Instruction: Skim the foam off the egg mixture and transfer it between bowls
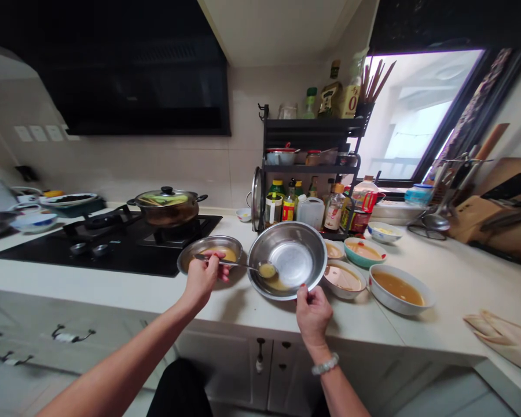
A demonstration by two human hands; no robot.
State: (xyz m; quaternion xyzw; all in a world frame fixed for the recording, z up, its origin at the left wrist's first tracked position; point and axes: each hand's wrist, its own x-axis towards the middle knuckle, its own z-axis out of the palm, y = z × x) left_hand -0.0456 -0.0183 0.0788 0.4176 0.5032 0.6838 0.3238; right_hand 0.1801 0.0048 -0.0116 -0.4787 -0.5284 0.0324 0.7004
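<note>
My left hand (205,278) is closed round the handle of a metal spoon (268,270), whose scoop holds yellowish liquid. That scoop is inside a tilted stainless steel bowl (299,260) with a little of the same liquid along its lower side. My right hand (313,310) grips the bowl's near rim, thumb on top. Left of it, partly behind my left hand, a second metal bowl (186,255) holds yellow-brown liquid.
On the right stand a white bowl (375,295) of brown broth, a green bowl (351,258) and other filled bowls. A lidded pot (168,211) sits on the black stove (125,258). Behind the bowls is a black rack (315,124) with several bottles. Knives and ladles (436,220) are far right.
</note>
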